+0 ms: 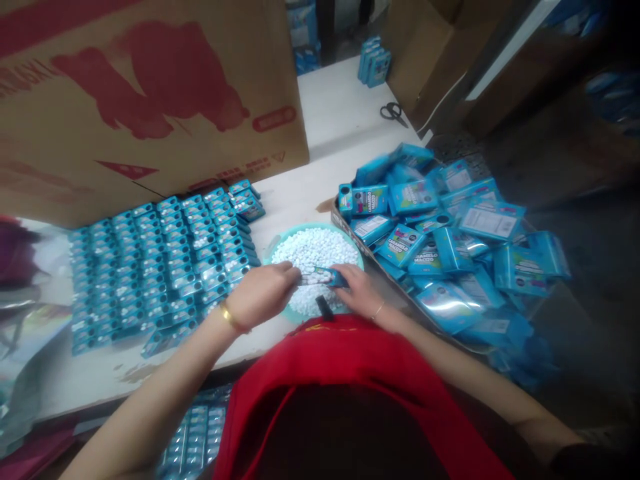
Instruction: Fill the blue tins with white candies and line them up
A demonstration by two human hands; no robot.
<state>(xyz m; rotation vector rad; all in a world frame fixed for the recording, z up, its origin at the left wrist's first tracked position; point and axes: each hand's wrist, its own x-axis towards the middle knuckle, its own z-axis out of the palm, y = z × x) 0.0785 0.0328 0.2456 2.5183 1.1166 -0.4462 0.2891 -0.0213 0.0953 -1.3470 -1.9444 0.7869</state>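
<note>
Over a pale green basin heaped with small white candies, my two hands hold one blue candy box. My left hand pinches its left end, and my right hand grips the right end. White candies show along the box's near side. To the left of the basin stand rows of filled blue candy boxes, packed close together. At the right, a carton overflows with loose blue candy boxes lying at all angles.
A large cardboard box stands at the back left. Black scissors and several upright blue boxes are on the white table at the back. More packed boxes sit below the table's front edge.
</note>
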